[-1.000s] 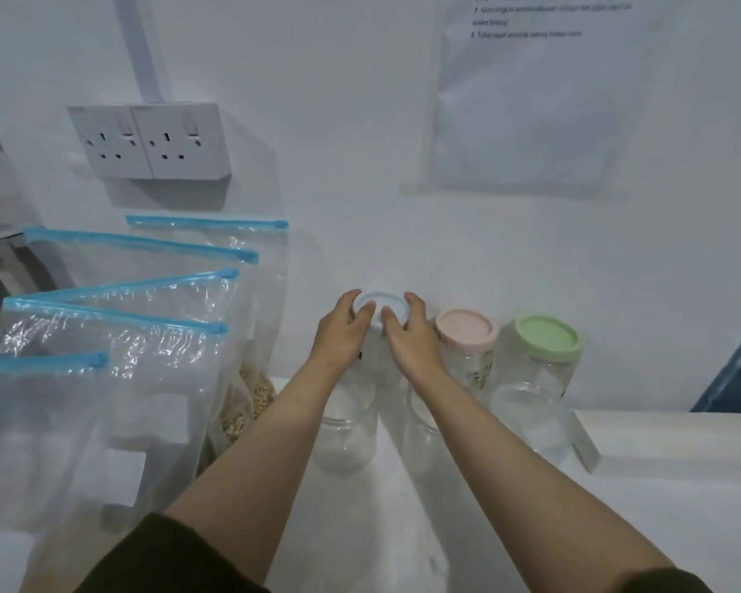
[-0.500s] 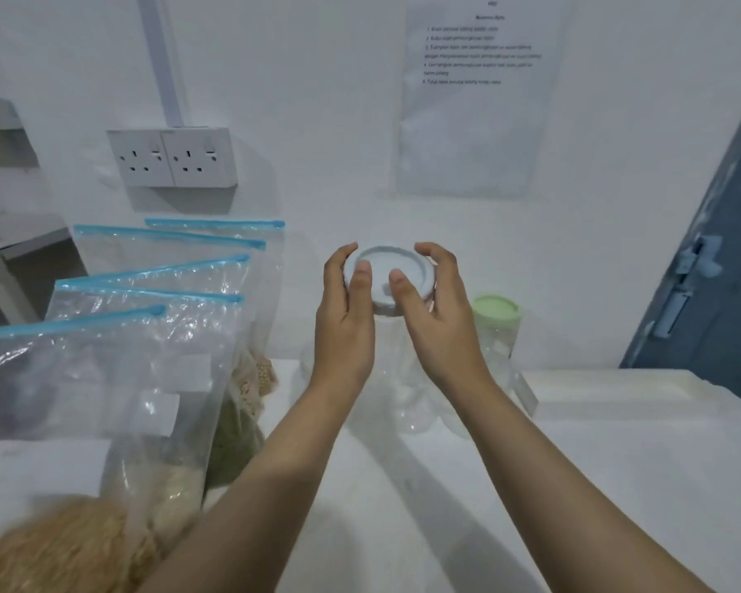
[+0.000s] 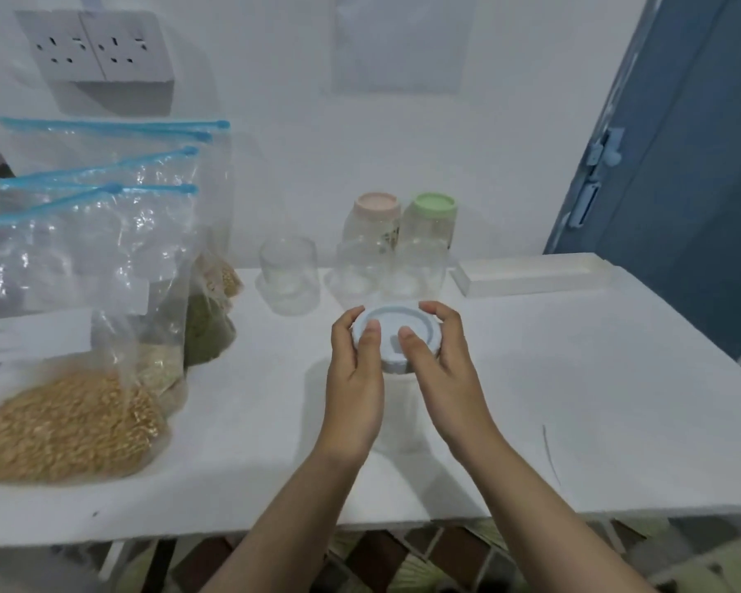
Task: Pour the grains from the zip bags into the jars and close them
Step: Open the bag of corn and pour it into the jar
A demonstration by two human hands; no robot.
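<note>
On the white bench (image 3: 574, 400), zip bags (image 3: 82, 293) of grain stand at the left below a wall socket (image 3: 99, 44). Mid-bench, left hand (image 3: 354, 378) and right hand (image 3: 443, 370) have fingers clamped on a jar's blue lid (image 3: 396, 331). Other jars (image 3: 398, 246) stand farther back; a blue door (image 3: 681, 164) fills the right.

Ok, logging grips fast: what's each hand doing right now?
Left hand: closed on the blue-lidded jar.
Right hand: closed on the same jar's lid.
</note>
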